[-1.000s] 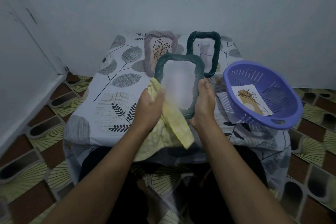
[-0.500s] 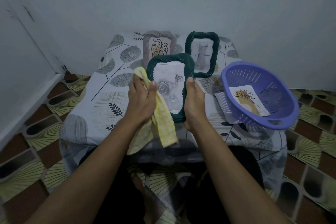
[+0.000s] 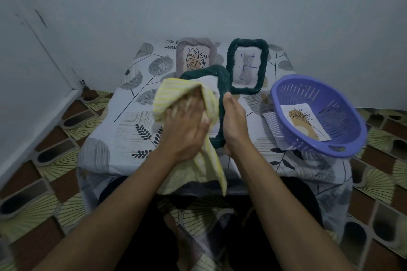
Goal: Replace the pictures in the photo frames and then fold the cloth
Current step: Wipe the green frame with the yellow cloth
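My right hand [image 3: 233, 123] grips the right edge of a dark green photo frame [image 3: 222, 94], held upright above the table. My left hand [image 3: 187, 125] holds a yellow striped cloth [image 3: 174, 97] bunched over the frame's front, hiding most of its picture; the hand is blurred. The cloth's tail hangs down past the table's front edge. Behind stand a beige frame [image 3: 196, 55] with a leaf drawing and a second dark green frame [image 3: 247, 66] with a cat picture, both leaning at the wall.
A purple plastic basket [image 3: 317, 116] sits on the right of the leaf-patterned tablecloth [image 3: 123, 121], with a printed picture [image 3: 305, 123] inside and paper under it. White walls close in at left and back. Patterned floor tiles surround the low table.
My left hand has swept the cloth from the frame's left edge onto its front, covering the picture. The frame has turned a little, with its right edge toward me.
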`<state>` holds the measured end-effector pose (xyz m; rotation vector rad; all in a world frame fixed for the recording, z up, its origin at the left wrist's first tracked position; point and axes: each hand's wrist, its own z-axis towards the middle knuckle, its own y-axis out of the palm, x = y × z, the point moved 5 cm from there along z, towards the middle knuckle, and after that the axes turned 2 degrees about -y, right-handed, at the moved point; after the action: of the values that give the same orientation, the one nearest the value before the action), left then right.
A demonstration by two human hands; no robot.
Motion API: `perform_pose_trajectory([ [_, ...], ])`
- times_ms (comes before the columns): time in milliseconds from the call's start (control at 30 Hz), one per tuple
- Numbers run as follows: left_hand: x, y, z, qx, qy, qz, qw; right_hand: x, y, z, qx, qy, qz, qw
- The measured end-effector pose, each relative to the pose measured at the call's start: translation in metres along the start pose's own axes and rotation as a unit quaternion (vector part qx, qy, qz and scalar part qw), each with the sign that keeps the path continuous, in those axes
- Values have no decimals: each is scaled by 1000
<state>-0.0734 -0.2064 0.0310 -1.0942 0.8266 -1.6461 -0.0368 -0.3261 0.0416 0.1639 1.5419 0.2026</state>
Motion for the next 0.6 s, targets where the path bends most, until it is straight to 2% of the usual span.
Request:
perform_pose_trajectory([
  [67, -20, -5, 19, -3, -104, -36, 994, 5, 5, -6, -16, 12, -3, 1000],
  [133, -31, -10, 32, 10, -148, -66, 987, 7, 7, -10, -16, 23, -3, 1000],
  [200, -31, -17, 37, 50, -144, -57, 987, 7, 7, -12, -8, 31, 5, 999],
  [300, -24, -28, 29, 155, -123, -47, 979, 6, 5, -12, 5, 40, 21, 999],
  [433, -24, -37, 17, 290, -104, -109, 945, 4, 3, -13, 1, 40, 10, 999],
  [500, -22, -36, 15, 261, -112, -116, 952, 5, 4, -14, -6, 37, 3, 999],
  [600, -25, -20, 21, 117, -114, -107, 981, 6, 5, -16, -25, 36, -9, 999],
])
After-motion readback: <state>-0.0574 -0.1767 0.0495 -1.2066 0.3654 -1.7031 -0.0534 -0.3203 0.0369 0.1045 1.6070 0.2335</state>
